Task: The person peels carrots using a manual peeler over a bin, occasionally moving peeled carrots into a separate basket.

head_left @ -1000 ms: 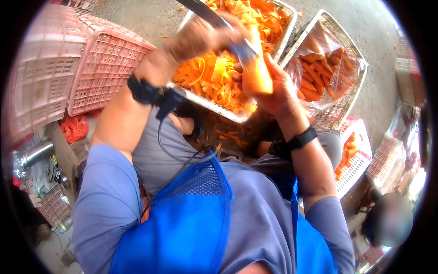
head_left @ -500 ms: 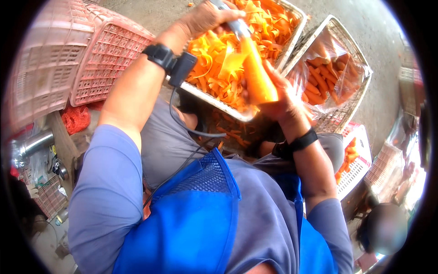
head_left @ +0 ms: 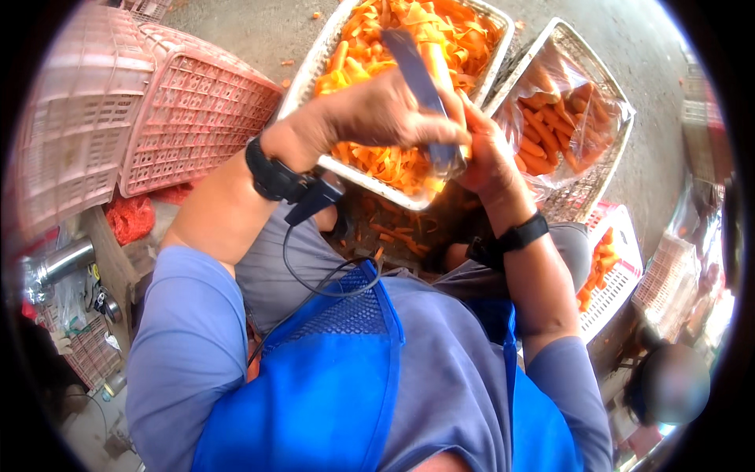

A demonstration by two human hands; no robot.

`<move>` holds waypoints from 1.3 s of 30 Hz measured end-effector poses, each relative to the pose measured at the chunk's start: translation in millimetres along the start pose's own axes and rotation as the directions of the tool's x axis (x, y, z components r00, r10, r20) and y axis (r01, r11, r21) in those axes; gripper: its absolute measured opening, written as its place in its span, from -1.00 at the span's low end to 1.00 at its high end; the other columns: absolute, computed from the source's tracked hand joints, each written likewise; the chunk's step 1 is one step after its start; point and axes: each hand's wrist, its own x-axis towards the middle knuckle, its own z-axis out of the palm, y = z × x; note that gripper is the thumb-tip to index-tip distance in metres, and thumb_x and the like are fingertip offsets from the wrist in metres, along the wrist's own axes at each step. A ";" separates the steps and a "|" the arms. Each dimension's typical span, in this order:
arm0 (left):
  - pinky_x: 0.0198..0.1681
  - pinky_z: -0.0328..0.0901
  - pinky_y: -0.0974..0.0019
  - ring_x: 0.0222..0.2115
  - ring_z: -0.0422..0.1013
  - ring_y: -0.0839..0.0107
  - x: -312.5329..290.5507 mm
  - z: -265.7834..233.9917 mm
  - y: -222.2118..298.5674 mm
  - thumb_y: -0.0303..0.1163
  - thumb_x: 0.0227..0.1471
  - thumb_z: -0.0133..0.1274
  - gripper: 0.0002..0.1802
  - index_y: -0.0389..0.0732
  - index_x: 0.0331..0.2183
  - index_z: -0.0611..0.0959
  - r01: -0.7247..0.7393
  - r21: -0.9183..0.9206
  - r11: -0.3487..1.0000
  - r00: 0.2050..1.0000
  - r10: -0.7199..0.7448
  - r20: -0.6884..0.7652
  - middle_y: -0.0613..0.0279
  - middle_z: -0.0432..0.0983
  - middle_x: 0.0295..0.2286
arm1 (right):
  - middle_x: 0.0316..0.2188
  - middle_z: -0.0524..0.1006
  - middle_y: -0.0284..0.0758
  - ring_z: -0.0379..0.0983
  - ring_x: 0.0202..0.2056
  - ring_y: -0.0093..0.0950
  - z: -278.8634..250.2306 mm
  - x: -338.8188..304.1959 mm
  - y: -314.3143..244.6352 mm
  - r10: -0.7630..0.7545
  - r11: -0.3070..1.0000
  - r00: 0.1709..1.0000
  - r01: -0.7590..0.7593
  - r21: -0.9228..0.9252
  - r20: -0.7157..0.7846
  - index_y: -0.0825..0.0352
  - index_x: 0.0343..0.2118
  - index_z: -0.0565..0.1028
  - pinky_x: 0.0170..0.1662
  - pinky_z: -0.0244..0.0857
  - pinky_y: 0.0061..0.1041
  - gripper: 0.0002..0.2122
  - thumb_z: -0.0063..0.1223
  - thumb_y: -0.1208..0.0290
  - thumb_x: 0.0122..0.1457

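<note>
Above the crate of peelings, my left hand (head_left: 385,110) is closed round a peeler (head_left: 410,67) with a long dark handle. The peeler's metal head (head_left: 448,160) lies at the near end, close to the fingers of my right hand (head_left: 489,153). That hand grips an orange carrot (head_left: 435,64), which points away from me, its near part hidden behind the peeler and fingers. Beneath both hands is a white crate (head_left: 307,75) heaped with orange carrot peelings (head_left: 393,167).
Right of it stands another crate (head_left: 598,185) holding a clear bag of carrots (head_left: 550,134). A white basket (head_left: 609,271) with orange pieces is by my right knee. Pink crates (head_left: 208,118) stand at left, near red netting (head_left: 130,216). Scraps (head_left: 397,236) lie between my legs.
My left hand and the peeler have come nearer to me, the peeler's head from the carrot's far part to its near end. The carrot now points away more steeply.
</note>
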 end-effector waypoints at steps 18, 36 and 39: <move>-0.63 0.33 0.53 -0.59 0.54 0.49 5.8 -71.3 -31.9 -0.37 0.21 0.00 -0.77 -0.32 -0.35 0.65 0.210 -0.108 0.972 0.905 -0.234 -0.354 0.17 0.63 -0.50 | -0.13 0.51 -0.30 0.46 -0.13 -0.52 9.0 -14.9 6.8 -0.172 0.837 0.984 0.117 -0.535 -0.053 0.39 0.22 0.30 -0.06 0.36 -0.54 -0.50 -0.01 0.31 0.23; -0.56 0.31 0.57 -0.55 0.46 0.61 -5.4 -34.2 -8.9 -0.30 0.16 0.14 -0.81 -0.21 -0.30 0.70 0.119 -0.143 0.983 0.934 -0.160 -0.319 0.28 0.62 -0.45 | -0.13 0.56 -0.12 0.57 -0.20 -0.30 0.1 -8.4 -2.8 -0.030 0.987 1.000 0.031 -0.155 0.009 0.44 0.14 0.32 -0.10 0.45 -0.32 -0.53 -0.13 0.17 0.33; -0.44 0.37 0.54 -0.45 0.50 0.61 -6.4 -1.2 12.9 -0.32 0.10 0.24 -0.83 -0.20 -0.29 0.72 0.104 -0.097 0.990 0.994 -0.108 -0.032 0.31 0.60 -0.43 | -0.13 0.56 -0.13 0.57 -0.22 -0.27 13.0 -9.9 0.8 -0.045 0.999 0.998 0.043 0.032 0.049 0.44 0.13 0.32 -0.12 0.46 -0.31 -0.51 -0.15 0.10 0.33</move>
